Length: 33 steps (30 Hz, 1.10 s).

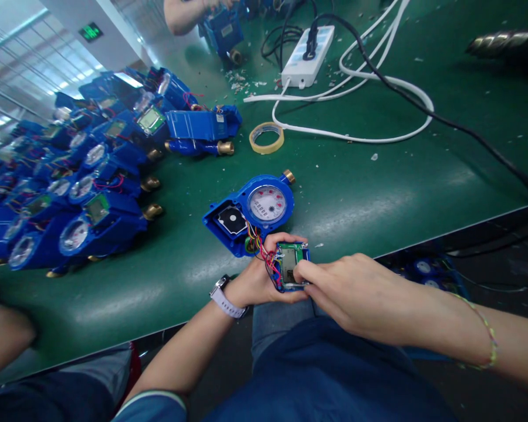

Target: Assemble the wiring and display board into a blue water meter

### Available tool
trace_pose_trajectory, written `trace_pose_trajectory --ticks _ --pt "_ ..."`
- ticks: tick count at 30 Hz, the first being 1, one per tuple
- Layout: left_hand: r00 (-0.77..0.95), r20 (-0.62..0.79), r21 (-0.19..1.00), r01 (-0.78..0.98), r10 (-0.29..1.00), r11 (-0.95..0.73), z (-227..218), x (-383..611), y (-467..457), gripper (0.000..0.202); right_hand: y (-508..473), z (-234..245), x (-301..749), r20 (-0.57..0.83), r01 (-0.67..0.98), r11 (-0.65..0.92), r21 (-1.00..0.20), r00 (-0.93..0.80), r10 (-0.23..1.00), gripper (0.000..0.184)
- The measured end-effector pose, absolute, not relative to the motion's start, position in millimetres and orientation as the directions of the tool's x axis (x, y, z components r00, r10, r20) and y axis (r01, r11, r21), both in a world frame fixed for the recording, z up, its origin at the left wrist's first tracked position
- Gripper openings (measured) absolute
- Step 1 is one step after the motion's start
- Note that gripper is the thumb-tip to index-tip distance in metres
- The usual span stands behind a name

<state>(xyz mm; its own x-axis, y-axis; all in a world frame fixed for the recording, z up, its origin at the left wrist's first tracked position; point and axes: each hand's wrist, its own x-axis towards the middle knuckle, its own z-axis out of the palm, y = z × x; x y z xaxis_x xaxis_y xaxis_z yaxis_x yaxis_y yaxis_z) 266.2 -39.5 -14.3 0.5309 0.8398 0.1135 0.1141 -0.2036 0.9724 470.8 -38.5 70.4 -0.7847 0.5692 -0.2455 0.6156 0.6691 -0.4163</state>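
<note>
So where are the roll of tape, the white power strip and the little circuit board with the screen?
roll of tape (266, 138): head view, on its ring.
white power strip (307, 57): head view, on its casing.
circuit board (289, 264): head view, on its screen.

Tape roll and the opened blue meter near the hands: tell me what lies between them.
In the head view, only bare green mat lies between the tape roll and the opened blue meter; nothing stands on that stretch.
</note>
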Motion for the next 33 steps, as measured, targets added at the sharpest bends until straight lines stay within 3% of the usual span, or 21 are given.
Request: trace_pose_trajectory --ticks 3,6,11,14,21,27,30,33 --pt "0.528 0.126 0.975 0.091 0.84 -0.203 -16 265 -39 0.088 -38 75 458 -0.261 0.645 0.672 -0.363 -0.763 0.591 0.005" --pt "0.53 0.145 0.966 0.106 0.835 -0.235 -16 265 -39 0.086 -33 77 453 -0.295 0.65 0.649 -0.395 -0.759 0.58 0.007" --pt "0.537 0.208 0.939 0.126 0.817 -0.321 -14 266 -38 0.083 -31 69 464 -0.192 0.582 0.388 -0.715 -0.697 0.691 0.012" --pt "0.528 0.191 0.946 0.126 0.827 -0.299 -17 266 -39 0.082 -40 62 470 -0.166 0.503 0.299 -0.811 -0.687 0.708 0.013" --pt "0.522 0.181 0.956 0.104 0.833 -0.273 -19 266 -39 0.081 -61 54 465 -0.037 0.414 0.279 -0.866 -0.61 0.792 0.022" --pt "0.525 0.167 0.958 0.115 0.835 -0.264 -19 265 -39 0.085 -72 44 467 0.075 0.381 0.349 -0.856 -0.577 0.813 0.026" --pt "0.523 0.16 0.958 0.123 0.837 -0.26 -20 265 -39 0.086 -73 42 466 0.071 0.369 0.333 -0.868 -0.57 0.819 0.026" --pt "0.524 0.174 0.954 0.12 0.834 -0.275 -20 265 -39 0.084 -70 44 462 -0.023 0.38 0.226 -0.897 -0.55 0.835 0.022"
